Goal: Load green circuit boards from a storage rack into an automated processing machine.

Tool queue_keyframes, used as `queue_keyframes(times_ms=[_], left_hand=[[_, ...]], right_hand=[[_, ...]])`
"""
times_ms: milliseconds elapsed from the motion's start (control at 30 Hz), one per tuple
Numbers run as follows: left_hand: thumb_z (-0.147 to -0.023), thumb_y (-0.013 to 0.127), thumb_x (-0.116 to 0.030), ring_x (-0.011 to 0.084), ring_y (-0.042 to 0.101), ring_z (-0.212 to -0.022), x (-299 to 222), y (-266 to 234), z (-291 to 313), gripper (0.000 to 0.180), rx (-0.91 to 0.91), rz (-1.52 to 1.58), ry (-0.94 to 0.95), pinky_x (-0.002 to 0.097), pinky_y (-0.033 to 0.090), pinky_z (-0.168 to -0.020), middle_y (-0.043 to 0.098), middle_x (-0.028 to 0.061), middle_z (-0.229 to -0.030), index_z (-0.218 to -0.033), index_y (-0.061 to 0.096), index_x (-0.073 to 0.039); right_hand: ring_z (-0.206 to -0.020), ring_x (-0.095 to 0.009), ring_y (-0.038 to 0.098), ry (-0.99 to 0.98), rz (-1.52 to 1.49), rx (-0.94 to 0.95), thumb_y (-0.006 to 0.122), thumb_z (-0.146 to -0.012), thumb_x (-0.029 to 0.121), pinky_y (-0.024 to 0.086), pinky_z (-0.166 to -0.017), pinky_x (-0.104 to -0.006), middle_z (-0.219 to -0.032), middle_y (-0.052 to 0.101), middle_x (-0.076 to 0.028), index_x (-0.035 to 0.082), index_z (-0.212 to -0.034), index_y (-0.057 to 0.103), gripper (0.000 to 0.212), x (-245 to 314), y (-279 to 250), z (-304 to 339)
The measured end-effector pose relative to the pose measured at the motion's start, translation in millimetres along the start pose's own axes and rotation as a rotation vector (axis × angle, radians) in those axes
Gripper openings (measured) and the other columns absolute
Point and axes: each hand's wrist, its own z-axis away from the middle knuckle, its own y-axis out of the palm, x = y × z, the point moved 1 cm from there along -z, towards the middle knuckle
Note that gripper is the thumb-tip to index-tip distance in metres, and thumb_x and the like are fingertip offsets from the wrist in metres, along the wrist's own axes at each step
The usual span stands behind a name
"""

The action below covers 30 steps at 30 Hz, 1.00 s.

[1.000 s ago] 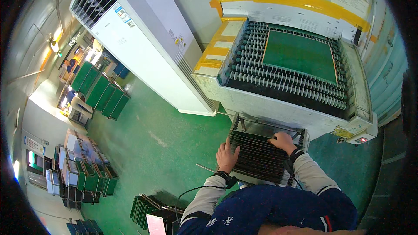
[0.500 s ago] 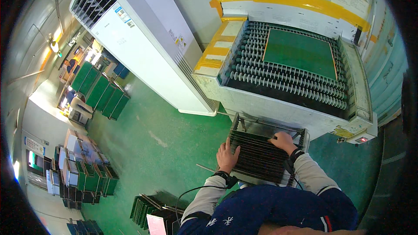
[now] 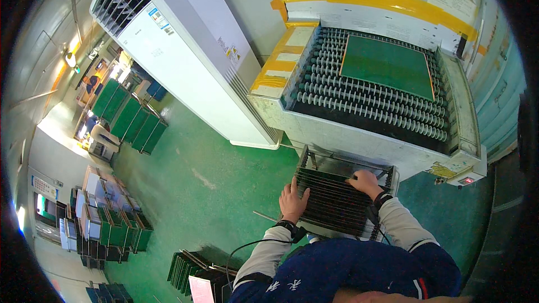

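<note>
A metal rack [image 3: 304,160] stands right in front of me, packed with several thin dark panels [image 3: 331,205] set on edge in a row. My left hand [image 3: 293,202] lies at the rack's left side, fingers and thumb spread against the panel edges. Toward the far right of the row, my right hand [image 3: 366,183] is closed, with bent fingers at the top edge of a panel; its fingertips are partly hidden. Beyond the rack, a flat green panel [image 3: 387,67] with a thin copper-coloured edge rests on the white rollers [image 3: 370,113] of a conveyor machine.
The machine's pale front wall [image 3: 359,134] stands just beyond the rack. A tall white air conditioner [image 3: 185,62] rises to the left. More racked panels stand on the green floor [image 3: 196,191], some near my left [image 3: 185,272], others [image 3: 120,224] farther left. A cable hangs by my left forearm.
</note>
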Motion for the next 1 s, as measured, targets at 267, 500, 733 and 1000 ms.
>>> queue_keyframes(times_ms=[267, 500, 733, 1000], left_hand=[[-0.092, 0.067, -0.055, 0.0369, 0.062, -0.113, 0.7, 2.5, 0.7, 0.078, 0.007, -0.016, -0.016, 0.048, 0.05, -0.094, 0.062, 0.0172, -0.129, -0.155, 0.045, -0.015], [-0.092, 0.067, -0.054, 0.0371, 0.063, -0.112, 0.1, 2.1, 0.2, 0.078, 0.013, -0.015, -0.012, 0.0482, 0.05, -0.093, 0.062, 0.0176, -0.129, -0.155, 0.046, -0.014], [-0.092, 0.068, -0.054, 0.0368, 0.062, -0.113, -0.4, 1.5, 0.3, 0.078, 0.002, -0.025, -0.001, 0.0479, 0.05, -0.093, 0.062, 0.0171, -0.127, -0.155, 0.045, -0.014], [-0.092, 0.067, -0.054, 0.0367, 0.061, -0.115, 0.2, 2.5, 0.3, 0.078, 0.006, -0.015, -0.006, 0.0478, 0.05, -0.094, 0.062, 0.017, -0.127, -0.155, 0.045, -0.014]], right_hand=[[-0.096, -0.042, 0.07, 0.022, -0.013, 0.011, 0.075, -0.081, 0.061, 0.054, -0.083, -0.051, -0.094, 0.074, -0.02, 0.01, -0.088, 0.078, 0.052, 2.0, -2.0, 0.4], [-0.095, -0.042, 0.07, 0.006, -0.008, -0.012, 0.075, -0.081, 0.061, 0.054, -0.083, -0.051, -0.094, 0.074, -0.021, 0.01, -0.089, 0.079, 0.052, -2.2, 2.3, -1.7], [-0.095, -0.042, 0.07, 0.01, 0.019, -0.027, 0.074, -0.082, 0.061, 0.054, -0.083, -0.0518, -0.096, 0.074, -0.02, 0.01, -0.091, 0.079, 0.051, -4.5, 5.5, -2.7], [-0.095, -0.042, 0.07, 0.005, 0.012, -0.015, 0.073, -0.082, 0.06, 0.054, -0.082, -0.0525, -0.096, 0.074, -0.02, 0.01, -0.091, 0.078, 0.051, -2.7, 3.2, -2.0]])
